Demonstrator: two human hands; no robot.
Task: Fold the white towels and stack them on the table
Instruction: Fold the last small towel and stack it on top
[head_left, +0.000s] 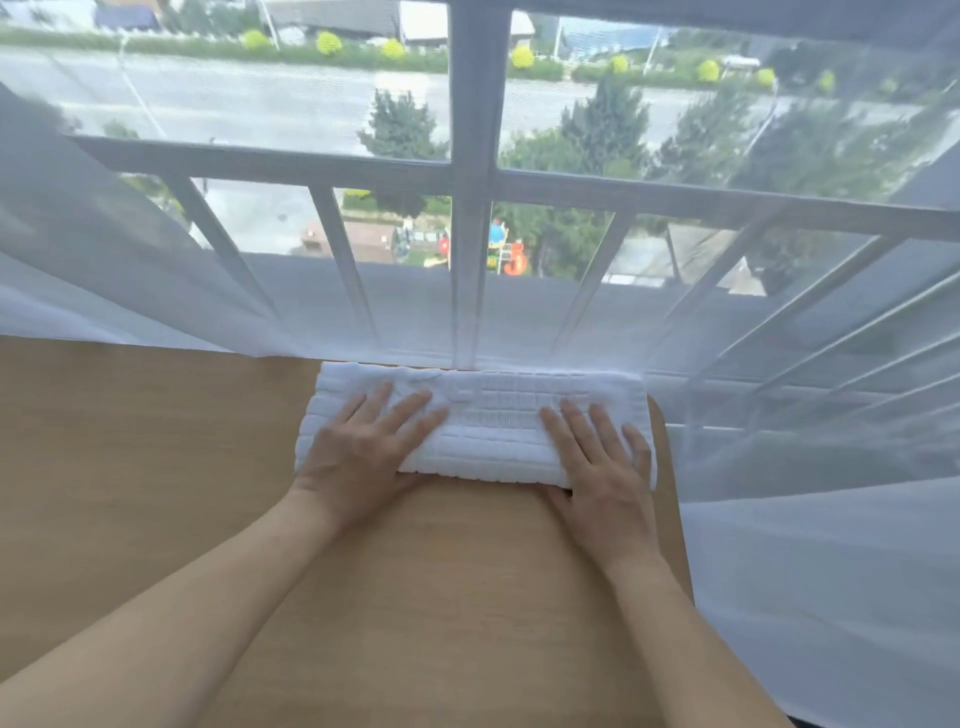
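A folded white towel (488, 421) lies just above the middle of the frame, on the far edge of a wooden table (156, 441), close to the table's right-hand rounded corner. It forms a long, thick band running left to right, with ribbed lines and small woven blocks across its top, and its near edge shows a rounded fold.

The left hand (363, 447) lies flat on the towel's left end, fingers straight and spread, palm down, with the heel of the hand reaching over the near edge onto the table. The right hand (605, 467) lies flat on the right end in the same way, fingers straight and slightly apart, pointing toward the top of the frame; its thumb sits at the towel's near edge. Neither hand grips anything. Both bare forearms run down to the bottom of the frame.

Behind the towel, touching its far edge, a sheer white curtain (779, 545) hangs across the upper half and down the right side. Through it show a window frame (475, 182) with railing bars, trees and a road below.
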